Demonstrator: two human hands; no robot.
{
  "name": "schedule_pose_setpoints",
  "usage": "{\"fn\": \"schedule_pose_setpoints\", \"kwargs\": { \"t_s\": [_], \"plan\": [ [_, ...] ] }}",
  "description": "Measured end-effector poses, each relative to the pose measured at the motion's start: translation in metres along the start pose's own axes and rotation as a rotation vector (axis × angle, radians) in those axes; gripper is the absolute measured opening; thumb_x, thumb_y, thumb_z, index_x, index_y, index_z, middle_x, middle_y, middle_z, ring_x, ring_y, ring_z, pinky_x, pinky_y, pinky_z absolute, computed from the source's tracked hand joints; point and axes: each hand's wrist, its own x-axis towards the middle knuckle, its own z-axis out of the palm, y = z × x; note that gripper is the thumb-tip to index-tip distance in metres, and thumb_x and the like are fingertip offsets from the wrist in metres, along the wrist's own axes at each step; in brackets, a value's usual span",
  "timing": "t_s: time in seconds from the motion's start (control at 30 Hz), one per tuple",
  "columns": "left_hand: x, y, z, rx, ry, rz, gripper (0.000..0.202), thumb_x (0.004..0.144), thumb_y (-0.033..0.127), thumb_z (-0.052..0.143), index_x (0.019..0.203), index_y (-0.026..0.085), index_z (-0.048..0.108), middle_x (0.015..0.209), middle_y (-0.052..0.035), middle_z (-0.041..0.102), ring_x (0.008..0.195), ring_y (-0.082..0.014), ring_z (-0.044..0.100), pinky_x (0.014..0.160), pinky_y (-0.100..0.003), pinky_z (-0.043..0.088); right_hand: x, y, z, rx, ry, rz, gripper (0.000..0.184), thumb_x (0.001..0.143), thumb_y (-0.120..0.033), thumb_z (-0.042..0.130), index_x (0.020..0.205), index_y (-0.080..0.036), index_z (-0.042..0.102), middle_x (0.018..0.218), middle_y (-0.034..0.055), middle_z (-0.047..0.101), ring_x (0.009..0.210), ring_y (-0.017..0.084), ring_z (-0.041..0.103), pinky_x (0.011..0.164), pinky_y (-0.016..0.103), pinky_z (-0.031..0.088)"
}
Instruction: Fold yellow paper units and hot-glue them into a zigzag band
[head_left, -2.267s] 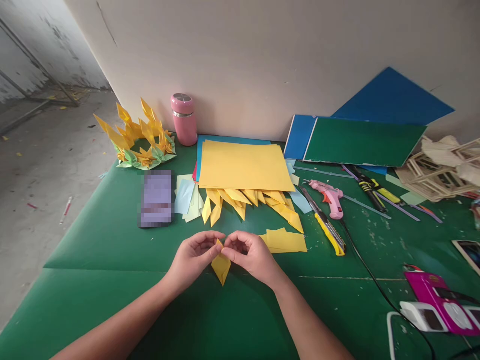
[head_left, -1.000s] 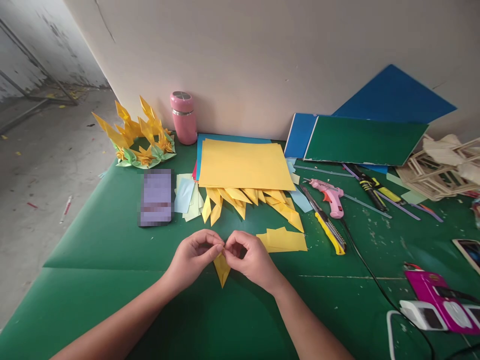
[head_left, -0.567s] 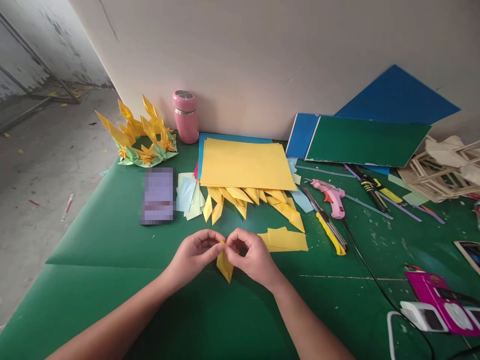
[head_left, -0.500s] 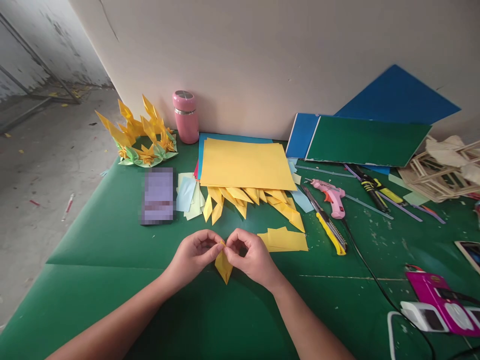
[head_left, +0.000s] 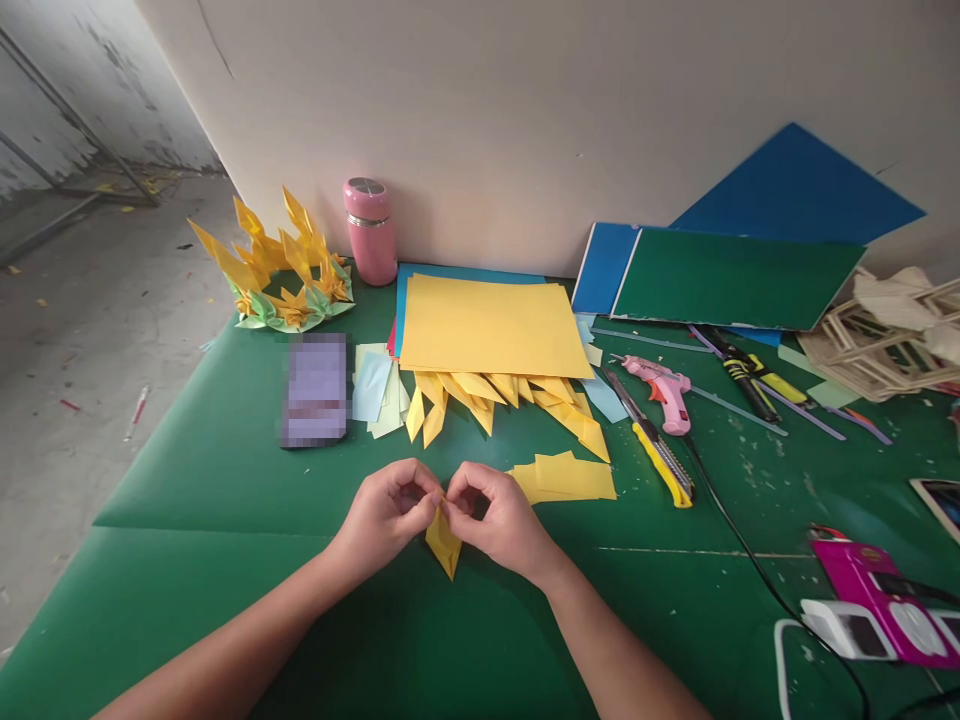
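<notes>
Between my hands a small piece of folded yellow paper hangs with its sharp point toward me. My left hand pinches its top from the left, thumb against forefinger. From the other side my right hand pinches the same top end, and the fingertips of both hands nearly meet. The fingers hide the upper part of the paper. Just beyond my right hand lie flat yellow paper pieces. Several folded yellow paper points stick out from under a stack of yellow sheets.
A paper crown, a pink flask and a blurred purple object stand or lie at left. On the right are a yellow utility knife, a pink glue gun with its black cord, and a magenta power strip.
The folded paper's point has come slightly nearer to me, and my right hand has shifted a little left. Both hands keep their pinch.
</notes>
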Motion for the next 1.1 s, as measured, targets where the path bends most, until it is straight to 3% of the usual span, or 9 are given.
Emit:
{"fn": "schedule_pose_setpoints", "kwargs": {
  "t_s": [0.23, 0.37, 0.83, 1.0, 1.1],
  "plan": [
    [0.001, 0.0027, 0.0007, -0.079, -0.032, -0.062, 0.023, 0.075, 0.038, 0.058, 0.063, 0.018, 0.055, 0.061, 0.0022, 0.055, 0.055, -0.0107, 0.051, 0.054, -0.022, 0.045, 0.0005, -0.0019, 0.0008, 0.018, 0.031, -0.012, 0.015, 0.077, -0.024, 0.056, 0.065, -0.021, 0.046, 0.061, -0.0046, 0.046, 0.056, 0.01, 0.043, 0.052, 0.022, 0.039],
    [0.0009, 0.0028, 0.0016, -0.12, -0.074, -0.107, 0.027, 0.072, 0.044, 0.065, 0.071, 0.018, 0.058, 0.068, 0.0002, 0.059, 0.062, -0.0124, 0.054, 0.058, -0.023, 0.046, -0.0001, -0.0002, -0.0001, 0.044, 0.059, 0.004, 0.016, 0.076, -0.025, 0.058, 0.066, -0.021, 0.046, 0.061, -0.005, 0.046, 0.055, 0.01, 0.043, 0.052, 0.022, 0.039],
    [0.0009, 0.0015, 0.0013, -0.071, 0.005, -0.048, 0.017, 0.064, 0.031, 0.065, 0.057, 0.019, 0.055, 0.061, 0.0018, 0.055, 0.059, -0.0118, 0.05, 0.056, -0.022, 0.042, -0.0002, -0.0033, 0.0021, -0.005, 0.01, -0.021, 0.018, 0.076, -0.026, 0.057, 0.063, -0.021, 0.046, 0.062, -0.0042, 0.046, 0.056, 0.011, 0.044, 0.051, 0.022, 0.038],
    [0.0004, 0.0037, 0.0031, -0.12, 0.012, -0.079, 0.017, 0.071, 0.032, 0.056, 0.061, 0.019, 0.051, 0.065, 0.0025, 0.054, 0.057, -0.0106, 0.049, 0.053, -0.022, 0.043, 0.0001, -0.0025, 0.0022, 0.013, 0.024, -0.006, 0.012, 0.077, -0.026, 0.057, 0.068, -0.021, 0.05, 0.063, -0.0035, 0.05, 0.057, 0.011, 0.046, 0.053, 0.023, 0.04],
    [0.0007, 0.0039, 0.0036, -0.129, 0.013, -0.069, 0.019, 0.069, 0.035, 0.062, 0.063, 0.019, 0.053, 0.065, 0.0018, 0.055, 0.058, -0.0111, 0.05, 0.056, -0.023, 0.044, -0.0002, -0.0005, 0.0007, 0.02, 0.053, 0.017, 0.012, 0.078, -0.028, 0.058, 0.069, -0.021, 0.052, 0.063, -0.0033, 0.05, 0.056, 0.011, 0.046, 0.052, 0.022, 0.041]
  ]
}}
